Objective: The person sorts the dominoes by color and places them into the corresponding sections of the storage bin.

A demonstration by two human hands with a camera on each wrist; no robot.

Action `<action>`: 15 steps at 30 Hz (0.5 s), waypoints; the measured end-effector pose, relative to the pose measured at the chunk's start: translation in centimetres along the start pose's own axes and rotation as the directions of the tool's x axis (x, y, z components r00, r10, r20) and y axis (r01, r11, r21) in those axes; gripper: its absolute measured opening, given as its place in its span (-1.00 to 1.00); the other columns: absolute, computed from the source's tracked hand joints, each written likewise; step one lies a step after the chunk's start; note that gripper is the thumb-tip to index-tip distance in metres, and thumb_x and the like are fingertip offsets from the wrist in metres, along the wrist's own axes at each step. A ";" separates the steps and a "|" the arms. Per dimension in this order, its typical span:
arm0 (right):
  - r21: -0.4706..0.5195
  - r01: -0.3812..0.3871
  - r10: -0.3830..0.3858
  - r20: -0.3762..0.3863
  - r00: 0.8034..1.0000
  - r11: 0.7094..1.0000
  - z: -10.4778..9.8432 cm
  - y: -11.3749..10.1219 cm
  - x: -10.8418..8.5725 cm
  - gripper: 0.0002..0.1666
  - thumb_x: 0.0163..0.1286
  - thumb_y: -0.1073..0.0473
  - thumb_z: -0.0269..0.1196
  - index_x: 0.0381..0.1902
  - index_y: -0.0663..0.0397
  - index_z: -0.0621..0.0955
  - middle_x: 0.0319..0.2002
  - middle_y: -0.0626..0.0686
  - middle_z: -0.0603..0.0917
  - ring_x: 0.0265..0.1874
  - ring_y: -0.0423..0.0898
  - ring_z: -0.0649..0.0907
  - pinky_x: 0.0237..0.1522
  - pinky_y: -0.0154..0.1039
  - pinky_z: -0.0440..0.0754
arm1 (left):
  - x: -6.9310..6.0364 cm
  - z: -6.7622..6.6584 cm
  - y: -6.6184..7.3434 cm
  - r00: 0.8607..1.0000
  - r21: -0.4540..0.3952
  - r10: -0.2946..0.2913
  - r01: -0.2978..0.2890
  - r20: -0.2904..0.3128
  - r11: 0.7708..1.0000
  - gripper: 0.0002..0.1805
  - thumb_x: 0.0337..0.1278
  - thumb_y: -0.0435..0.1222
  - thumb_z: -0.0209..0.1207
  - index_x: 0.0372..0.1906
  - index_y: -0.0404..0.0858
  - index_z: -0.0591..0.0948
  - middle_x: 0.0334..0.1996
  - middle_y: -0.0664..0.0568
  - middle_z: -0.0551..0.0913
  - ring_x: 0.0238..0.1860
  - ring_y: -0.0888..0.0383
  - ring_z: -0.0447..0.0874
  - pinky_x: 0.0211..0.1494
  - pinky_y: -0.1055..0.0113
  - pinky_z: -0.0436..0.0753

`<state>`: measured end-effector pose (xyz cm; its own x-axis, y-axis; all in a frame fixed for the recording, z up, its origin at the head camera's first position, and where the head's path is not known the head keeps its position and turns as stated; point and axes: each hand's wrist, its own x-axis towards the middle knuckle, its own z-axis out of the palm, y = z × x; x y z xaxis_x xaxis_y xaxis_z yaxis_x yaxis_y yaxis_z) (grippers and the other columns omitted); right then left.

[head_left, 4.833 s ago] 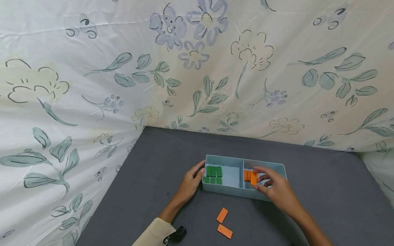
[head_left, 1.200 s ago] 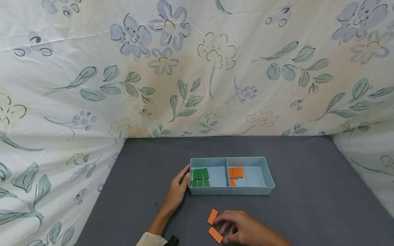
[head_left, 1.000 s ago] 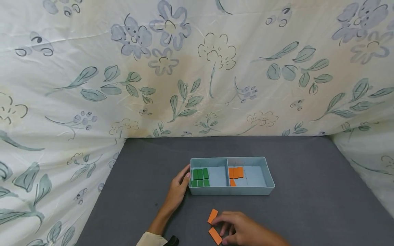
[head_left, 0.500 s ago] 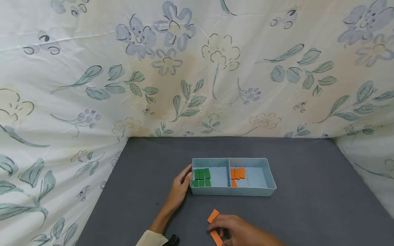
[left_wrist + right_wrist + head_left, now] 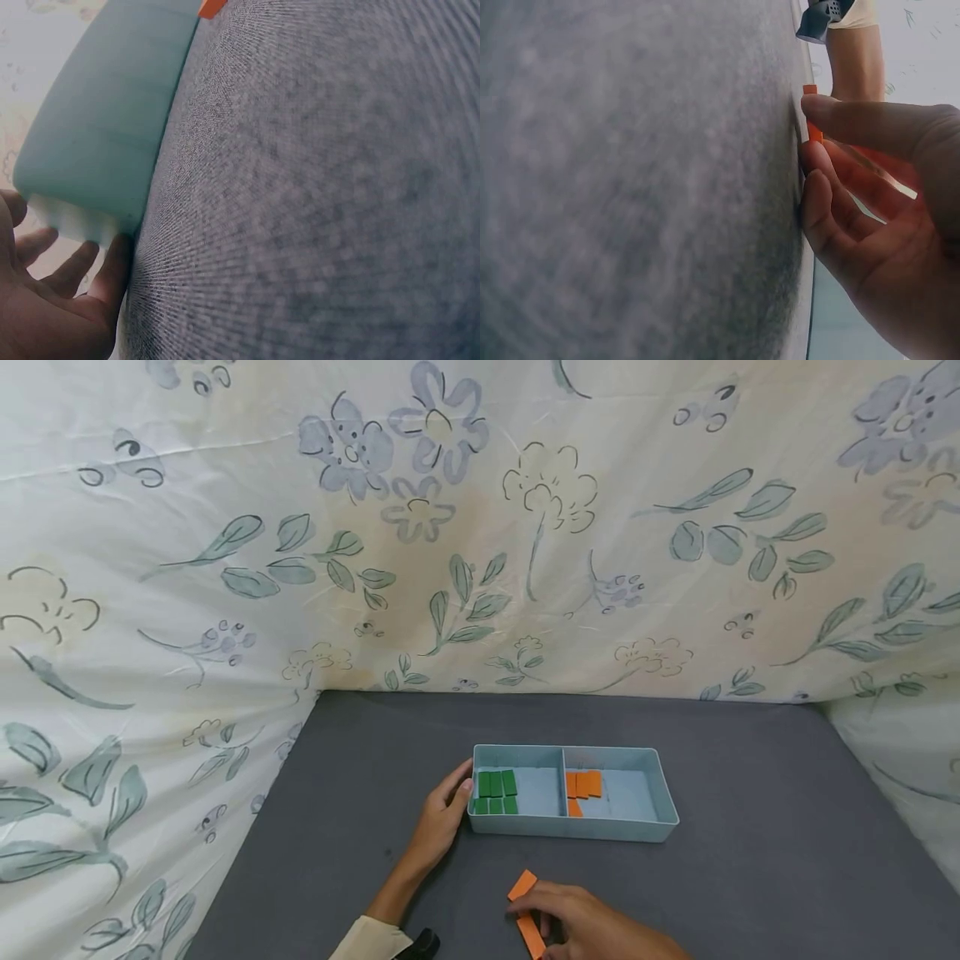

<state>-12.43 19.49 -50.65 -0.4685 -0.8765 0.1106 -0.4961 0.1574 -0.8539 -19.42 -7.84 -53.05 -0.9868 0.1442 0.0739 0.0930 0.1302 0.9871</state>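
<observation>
A light blue two-compartment box (image 5: 577,828) lies on the dark cloth. Several green tiles (image 5: 497,785) sit in its left compartment, several orange tiles (image 5: 588,784) in its right. My left hand (image 5: 438,814) rests against the box's left end; in the left wrist view its extended fingers touch the end wall (image 5: 82,217). In front of the box, my right hand (image 5: 585,922) pinches an orange tile (image 5: 531,937) between thumb and forefinger, partly hidden by the fingers. Another orange tile (image 5: 522,884) lies just beyond it. The right wrist view shows the thumb on the orange tile (image 5: 814,131).
A dark grey cloth (image 5: 375,760) covers the table. A floral sheet (image 5: 480,610) hangs behind it and along the left and right sides. A black wrist strap piece (image 5: 423,943) shows at the left sleeve.
My right hand was at an orange tile in the right compartment; it has since come down to the loose tiles and closed on the nearer one, turning it slightly. The left hand stays at the box.
</observation>
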 end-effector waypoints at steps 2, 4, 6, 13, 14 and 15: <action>-0.015 0.006 -0.006 -0.032 0.999 1.000 -0.1 0.0 -0.2 -0.39 0.48 0.15 0.43 0.40 0.18 0.55 0.05 0.05 0.68 -0.20 -0.33 0.60 -0.16 -0.40 0.66 | 0.0 0.0 0.0 1.000 0.005 0.000 0.000 0.000 1.000 -0.41 0.74 -0.04 -0.04 0.66 -0.10 0.29 0.62 -0.06 0.30 0.64 0.00 0.21 0.60 -0.14 0.24; -0.038 0.000 -0.002 -0.067 0.998 0.999 -0.3 -0.1 -0.4 -0.39 0.46 0.19 0.45 0.40 0.16 0.55 0.01 0.04 0.67 -0.19 -0.32 0.59 -0.17 -0.39 0.65 | 0.0 0.0 -0.1 1.000 0.009 -0.003 0.003 -0.003 1.000 -0.41 0.74 -0.03 -0.04 0.66 -0.08 0.30 0.62 -0.05 0.31 0.64 0.01 0.21 0.59 -0.14 0.24; -0.061 -0.029 0.023 -0.100 0.995 0.998 -0.6 -0.3 -0.6 -0.37 0.42 0.20 0.48 0.39 0.11 0.57 0.00 -0.01 0.66 -0.18 -0.33 0.58 -0.19 -0.40 0.63 | 0.0 0.0 -0.1 1.000 0.010 -0.003 0.003 -0.006 1.000 -0.41 0.73 -0.03 -0.03 0.66 -0.08 0.30 0.62 -0.04 0.31 0.64 0.01 0.21 0.60 -0.15 0.23; -0.068 -0.059 0.038 -0.278 0.960 0.996 -1.8 -1.0 -1.1 -0.27 0.28 0.34 0.54 0.39 0.04 0.57 0.08 0.04 0.68 -0.16 -0.18 0.63 -0.33 -0.37 0.67 | 0.0 0.0 -0.2 1.000 0.008 0.002 -0.001 -0.009 1.000 -0.42 0.73 -0.03 -0.02 0.66 -0.05 0.30 0.62 0.00 0.31 0.65 0.03 0.19 0.60 -0.13 0.22; -0.072 -0.062 0.037 -0.309 0.950 0.995 -2.0 -1.1 -1.2 -0.24 0.25 0.36 0.56 0.39 0.00 0.58 0.08 0.05 0.68 -0.15 -0.14 0.64 -0.33 -0.36 0.67 | 0.0 0.0 -0.2 1.000 0.007 0.001 -0.001 -0.009 1.000 -0.42 0.73 -0.03 -0.02 0.66 -0.04 0.30 0.62 0.01 0.31 0.65 0.03 0.19 0.60 -0.13 0.22; -0.086 -0.067 0.034 -0.339 0.940 0.994 -2.2 -1.2 -1.2 -0.22 0.22 0.37 0.57 0.38 -0.05 0.58 0.10 0.05 0.69 -0.15 -0.12 0.64 -0.34 -0.35 0.67 | 0.0 0.0 -0.2 1.000 0.006 0.001 -0.001 -0.009 1.000 -0.42 0.73 -0.02 -0.02 0.66 -0.03 0.30 0.62 0.01 0.31 0.65 0.03 0.19 0.60 -0.12 0.22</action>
<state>-12.87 21.36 -48.62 -0.7050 -0.6647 0.2473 -0.5248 0.2543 -0.8124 -19.45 -7.91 -53.26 -0.9878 0.1358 0.0758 0.0943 0.1355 0.9863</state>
